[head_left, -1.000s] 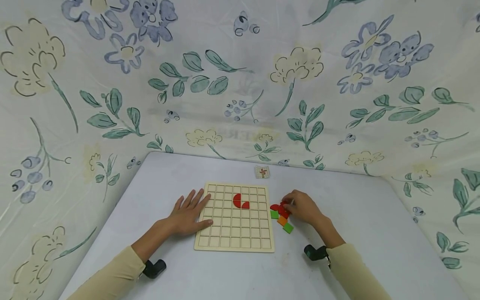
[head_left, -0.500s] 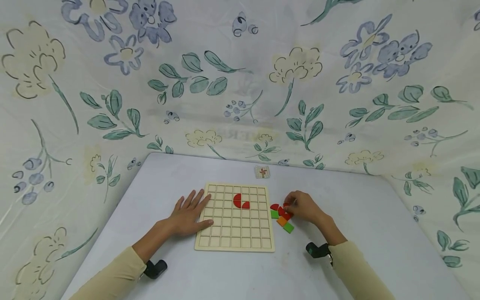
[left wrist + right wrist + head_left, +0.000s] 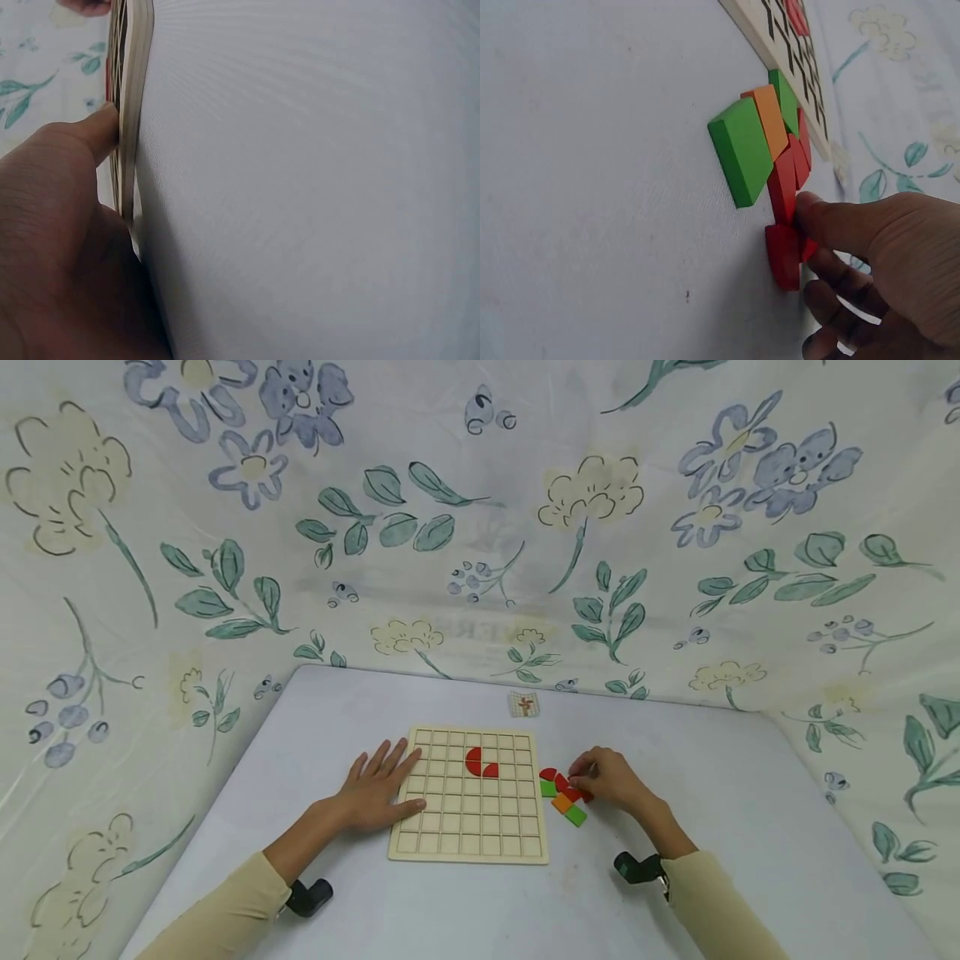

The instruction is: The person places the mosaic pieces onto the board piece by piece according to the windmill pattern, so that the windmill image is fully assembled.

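A wooden grid board (image 3: 468, 835) lies flat on the table. My left hand (image 3: 375, 793) rests on its left edge with the fingers spread. Red pieces with curved edges (image 3: 473, 763) sit in several of its upper cells. Right of the board, my right hand (image 3: 613, 778) pinches a red block (image 3: 807, 246) between thumb and fingertips; its shape is partly hidden. Another red block (image 3: 783, 259) lies close by the fingers. Beside them lie more red blocks (image 3: 783, 187), an orange block (image 3: 562, 802) and two green blocks (image 3: 575, 816).
A small patterned card (image 3: 523, 704) with a red figure lies behind the board. The white table (image 3: 465, 910) ends at a floral cloth (image 3: 480, 527) at the back. Black wrist cameras (image 3: 637, 867) hang at both wrists.
My right hand has shifted slightly down and to the right among the red blocks, and a red block now shows below its fingers. The left hand has stayed on the board.
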Motion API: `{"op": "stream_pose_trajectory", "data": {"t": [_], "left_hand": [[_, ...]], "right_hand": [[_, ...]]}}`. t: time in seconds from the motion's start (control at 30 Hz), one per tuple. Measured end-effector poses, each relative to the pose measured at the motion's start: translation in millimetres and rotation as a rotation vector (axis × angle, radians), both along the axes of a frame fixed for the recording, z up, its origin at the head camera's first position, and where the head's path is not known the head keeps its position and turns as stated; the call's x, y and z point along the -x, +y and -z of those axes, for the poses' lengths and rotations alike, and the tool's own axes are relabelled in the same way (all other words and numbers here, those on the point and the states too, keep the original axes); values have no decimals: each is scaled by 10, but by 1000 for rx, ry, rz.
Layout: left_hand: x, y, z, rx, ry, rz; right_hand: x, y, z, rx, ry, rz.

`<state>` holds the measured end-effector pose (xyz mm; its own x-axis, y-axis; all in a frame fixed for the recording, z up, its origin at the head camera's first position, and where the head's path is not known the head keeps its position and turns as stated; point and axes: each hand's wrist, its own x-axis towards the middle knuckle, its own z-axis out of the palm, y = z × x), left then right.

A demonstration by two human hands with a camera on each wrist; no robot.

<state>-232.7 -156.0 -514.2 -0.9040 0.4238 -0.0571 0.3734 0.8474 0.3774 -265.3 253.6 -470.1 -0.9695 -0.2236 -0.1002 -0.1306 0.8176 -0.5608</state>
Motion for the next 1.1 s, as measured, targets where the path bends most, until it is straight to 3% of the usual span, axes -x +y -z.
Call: {"op": "stream_pose_trajectory", "data": {"t": [0.27,0.43,0.87,1.1], "left_hand": [[13,-9,28,9,13,3],[21,-7,43,7,20,5],[-4,3,12,2,4,8],[-32,1,-55,-6,2,10]], "right_hand": [[-32,-35,-25,63,15,-14],[-22,-40,-73,132,24,30],[23,-296,-134,408,59,68],[36,-483,-83,427,66,70]]}}
